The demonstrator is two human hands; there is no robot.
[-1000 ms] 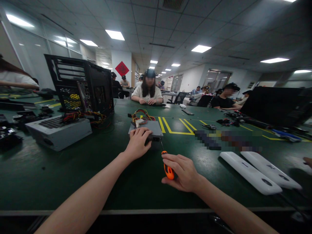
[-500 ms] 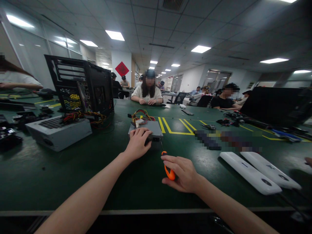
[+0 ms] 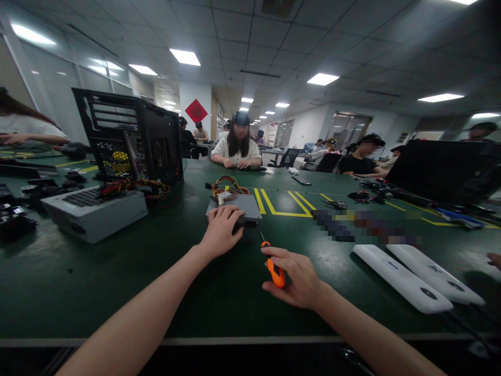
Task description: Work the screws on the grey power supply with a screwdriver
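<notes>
A grey computer power supply point(image 3: 250, 204) rests on the green table in front of me, with a bundle of coloured wires point(image 3: 230, 184) behind it. My left hand point(image 3: 222, 227) lies over its near left side, fingers curled over the top and edge, gripping it. In my right hand point(image 3: 295, 277) is a screwdriver point(image 3: 277, 274) with an orange and black handle, held between fingers and thumb. Its thin shaft points up and left to the power supply's near right corner. Whether the tip sits in a screw is too small to tell.
To the left stand a black computer case point(image 3: 133, 138) and a second power supply point(image 3: 94, 211). Two white oblong devices point(image 3: 403, 279) with cables lie at the right, a pair of pliers point(image 3: 334, 203) farther back. Across the table sits a person point(image 3: 237, 143).
My right hand and the screwdriver handle have shifted slightly to the right, and the handle has turned a little. My left hand and the power supply have stayed in place.
</notes>
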